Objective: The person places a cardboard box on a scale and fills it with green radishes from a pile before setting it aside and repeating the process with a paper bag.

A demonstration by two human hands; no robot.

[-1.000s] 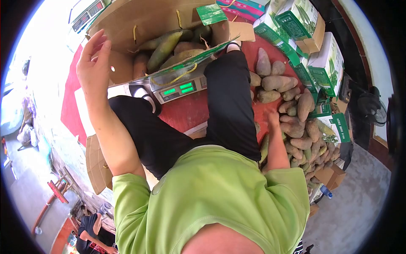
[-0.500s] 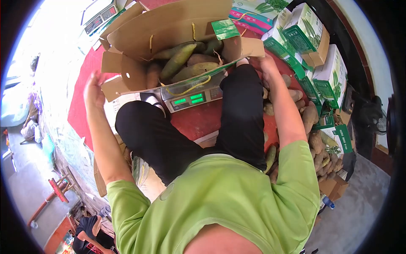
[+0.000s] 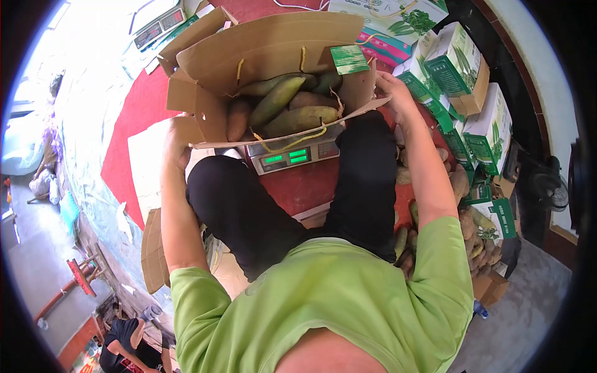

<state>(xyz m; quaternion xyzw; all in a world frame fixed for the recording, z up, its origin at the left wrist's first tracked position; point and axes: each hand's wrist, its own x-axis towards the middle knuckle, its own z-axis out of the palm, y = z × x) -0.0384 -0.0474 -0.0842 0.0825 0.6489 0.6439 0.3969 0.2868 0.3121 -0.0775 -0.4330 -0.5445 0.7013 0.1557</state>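
Observation:
An opened cardboard box [image 3: 270,38] with yellow cord handles stands on a digital scale [image 3: 287,159] with lit green displays, in front of my knees. Inside lie several long root vegetables [image 3: 278,99], green and brown. My left hand [image 3: 176,144] grips the box's left flap at the near corner, its fingers partly hidden by the cardboard. On the opposite side my right hand [image 3: 395,94] holds the right flap, thumb and fingers around its edge.
Green and white printed cartons [image 3: 488,127] are stacked at the right. Loose root vegetables [image 3: 479,239] lie in a heap beside my right arm. A second scale [image 3: 158,28] stands at the upper left. A black fan [image 3: 550,186] is at far right; another person [image 3: 127,345] is at lower left.
My left hand has moved in from beside the box onto its left flap. My right hand has moved up to the right flap. In the view, box and scale sit slightly lower and further right.

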